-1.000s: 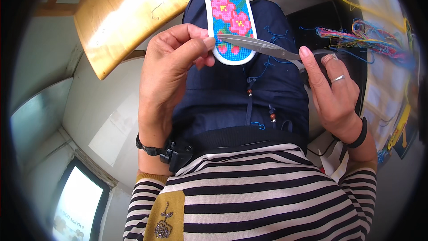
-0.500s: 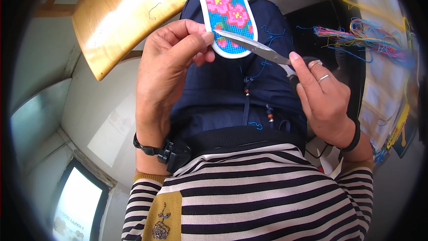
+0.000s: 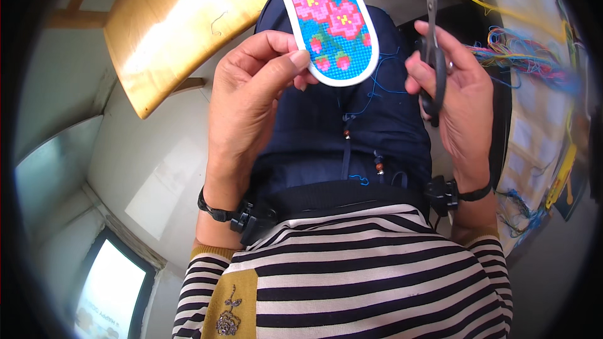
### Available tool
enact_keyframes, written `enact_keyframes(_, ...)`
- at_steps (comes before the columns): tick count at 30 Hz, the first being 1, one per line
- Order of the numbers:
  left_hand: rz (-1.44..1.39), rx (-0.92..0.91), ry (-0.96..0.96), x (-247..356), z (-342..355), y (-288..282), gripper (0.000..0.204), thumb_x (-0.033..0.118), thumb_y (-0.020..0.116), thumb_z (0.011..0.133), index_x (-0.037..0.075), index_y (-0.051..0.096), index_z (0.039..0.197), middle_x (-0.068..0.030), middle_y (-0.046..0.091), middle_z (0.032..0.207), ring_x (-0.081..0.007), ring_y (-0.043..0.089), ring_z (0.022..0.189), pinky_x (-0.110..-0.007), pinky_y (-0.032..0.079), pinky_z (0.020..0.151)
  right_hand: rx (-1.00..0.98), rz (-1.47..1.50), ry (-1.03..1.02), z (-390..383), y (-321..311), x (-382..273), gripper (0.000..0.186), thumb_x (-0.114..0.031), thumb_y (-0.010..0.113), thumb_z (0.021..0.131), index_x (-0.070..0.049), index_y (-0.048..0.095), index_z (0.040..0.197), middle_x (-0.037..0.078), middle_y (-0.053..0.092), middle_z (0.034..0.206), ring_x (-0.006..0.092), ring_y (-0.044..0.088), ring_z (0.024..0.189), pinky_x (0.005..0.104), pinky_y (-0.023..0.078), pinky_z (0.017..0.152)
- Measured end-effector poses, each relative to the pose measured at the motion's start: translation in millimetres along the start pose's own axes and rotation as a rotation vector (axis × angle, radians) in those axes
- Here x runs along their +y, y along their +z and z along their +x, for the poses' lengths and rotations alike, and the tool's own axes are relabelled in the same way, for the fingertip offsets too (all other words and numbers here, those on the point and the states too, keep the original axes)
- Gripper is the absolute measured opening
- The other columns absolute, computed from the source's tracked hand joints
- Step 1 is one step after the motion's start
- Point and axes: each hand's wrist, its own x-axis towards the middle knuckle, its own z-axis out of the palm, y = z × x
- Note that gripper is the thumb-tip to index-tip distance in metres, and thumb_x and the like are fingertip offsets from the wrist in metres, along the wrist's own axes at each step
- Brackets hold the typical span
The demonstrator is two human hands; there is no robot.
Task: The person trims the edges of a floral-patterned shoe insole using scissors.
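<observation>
A blue insole [image 3: 339, 59] stitched with pink flowers, green leaves and a white border lies above my lap. My left hand [image 3: 254, 85] pinches its lower left edge between thumb and fingers. To the right, my right hand [image 3: 458, 94] holds large scissors [image 3: 430, 4] by their dark handle, blades pointing upward and apart from the insole. Loose blue threads [image 3: 370, 94] trail over my navy trousers [image 3: 326, 135]. Beyond my right hand is a tangled bundle of multicoloured thread [image 3: 527, 59].
A pale wooden chair [image 3: 169, 25] stands at the upper left. On the right, a light checked surface [image 3: 521, 144] carries yellow thread and small flat items. At the lower left is a bright screen or pane [image 3: 110, 285] in a dark frame.
My right hand has turned, swinging the scissors from lying across the insole to upright beside it. My left hand and the insole have shifted slightly rightward.
</observation>
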Motion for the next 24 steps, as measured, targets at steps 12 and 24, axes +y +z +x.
enact_keyframes(12, 0.049, -0.003, -0.031, -2, -3, 13, 0.011, 0.006, 0.062, 0.085, -0.002, 0.063, 0.092, -0.0055, 0.065, 0.08, -0.0087, 0.058, 0.066, -0.02, 0.047, 0.064, -0.083, 0.147, -0.242, 10, 30, 9, 0.052, 0.004, 0.071, 0.075, 0.005, 0.051, 0.123, 0.007, 0.063, 0.092, 0.0044, 0.059, 0.074, 0.0135, 0.044, 0.054)
enact_keyframes(24, 0.136, 0.015, -0.093, 2, -4, 12, 0.012, 0.01, 0.062, 0.085, 0.0, 0.061, 0.092, -0.0044, 0.063, 0.074, -0.0076, 0.059, 0.059, -0.016, 0.044, 0.051, -0.084, 0.014, -0.416, 3, 30, 9, 0.054, 0.01, 0.067, 0.076, 0.007, 0.047, 0.126, 0.012, 0.061, 0.107, 0.0125, 0.061, 0.093, 0.0228, 0.05, 0.083)
